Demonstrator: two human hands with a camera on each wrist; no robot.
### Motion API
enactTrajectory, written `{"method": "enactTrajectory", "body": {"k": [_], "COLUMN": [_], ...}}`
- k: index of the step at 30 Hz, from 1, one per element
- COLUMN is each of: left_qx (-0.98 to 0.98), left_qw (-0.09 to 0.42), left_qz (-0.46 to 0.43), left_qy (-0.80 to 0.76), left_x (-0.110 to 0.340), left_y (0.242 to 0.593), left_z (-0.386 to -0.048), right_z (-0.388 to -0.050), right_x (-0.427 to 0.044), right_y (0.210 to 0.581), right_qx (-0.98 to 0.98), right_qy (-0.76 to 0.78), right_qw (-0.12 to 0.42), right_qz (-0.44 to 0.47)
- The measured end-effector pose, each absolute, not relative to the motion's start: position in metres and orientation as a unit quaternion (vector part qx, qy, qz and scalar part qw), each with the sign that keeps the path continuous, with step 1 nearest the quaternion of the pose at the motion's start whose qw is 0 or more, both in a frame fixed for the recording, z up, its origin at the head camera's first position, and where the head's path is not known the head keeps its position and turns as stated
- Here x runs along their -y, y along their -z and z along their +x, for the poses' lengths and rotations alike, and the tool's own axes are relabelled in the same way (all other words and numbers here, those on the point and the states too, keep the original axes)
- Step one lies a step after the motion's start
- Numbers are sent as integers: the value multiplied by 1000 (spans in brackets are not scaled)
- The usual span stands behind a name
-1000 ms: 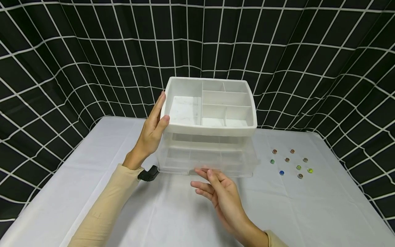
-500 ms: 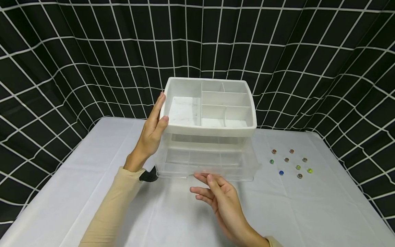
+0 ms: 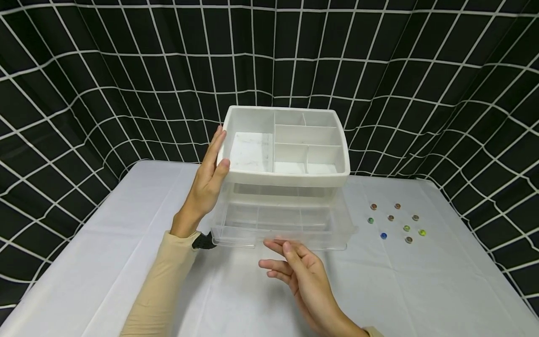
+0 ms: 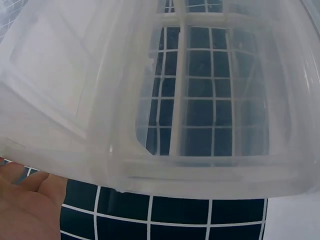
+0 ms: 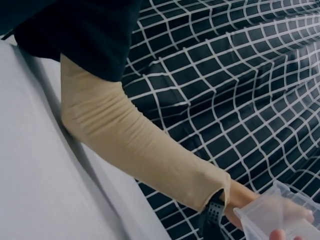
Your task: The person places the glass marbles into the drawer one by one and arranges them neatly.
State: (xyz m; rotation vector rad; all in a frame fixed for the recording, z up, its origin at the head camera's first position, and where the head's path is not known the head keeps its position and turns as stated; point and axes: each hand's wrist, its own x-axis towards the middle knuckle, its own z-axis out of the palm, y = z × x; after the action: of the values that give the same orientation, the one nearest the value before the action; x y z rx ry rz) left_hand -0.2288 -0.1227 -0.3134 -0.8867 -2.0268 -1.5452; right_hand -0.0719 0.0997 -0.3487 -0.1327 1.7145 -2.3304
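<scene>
A white organizer (image 3: 286,179) with a divided top tray stands mid-table, and its clear drawer (image 3: 240,236) juts out at the front. My left hand (image 3: 204,187) lies against the organizer's left side, fingers straight and thumb on the front corner of the rim. At the drawer's front edge, the thumb and forefinger of my right hand (image 3: 309,281) pinch the lip near its middle, with the other fingers spread below. The left wrist view has the translucent side (image 4: 210,175) up close and part of my left hand (image 4: 25,210). In the right wrist view, fingertips touch the drawer (image 5: 270,215).
Several small glass pieces, among them a blue one (image 3: 383,236), a green one (image 3: 370,220) and a yellow one (image 3: 422,232), lie on the white cloth (image 3: 442,281) right of the organizer. A black curtain with a white grid (image 3: 168,75) surrounds the table's back and sides.
The clear drawer has slid a little farther out toward me, and my right hand has moved with it. My left hand keeps its place on the organizer's side.
</scene>
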Motion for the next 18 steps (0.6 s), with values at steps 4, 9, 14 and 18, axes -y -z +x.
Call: {"method": "enactTrajectory", "body": {"k": [4,9,14,18], "left_qx": [727,726,726,724], "left_qw": [202,196,197,198], "left_qz": [-314,-308,-308,-305], "left_qy": [576,583,583,586], "left_x": [122,121,121,120], "left_y": [313,311,311,312], "left_z": [-227,-225,-225,-226], "right_z": [-73,-76,-79,-81], "right_x": [-101,-102,-106,-111], "right_y": [351,353,350,347], "right_qx": [-595,-611,-631,-663], "right_qy": [791,776,757,725], "right_qw": [124,125,136,149], "right_qz": [-66,-95,-101,-116]}}
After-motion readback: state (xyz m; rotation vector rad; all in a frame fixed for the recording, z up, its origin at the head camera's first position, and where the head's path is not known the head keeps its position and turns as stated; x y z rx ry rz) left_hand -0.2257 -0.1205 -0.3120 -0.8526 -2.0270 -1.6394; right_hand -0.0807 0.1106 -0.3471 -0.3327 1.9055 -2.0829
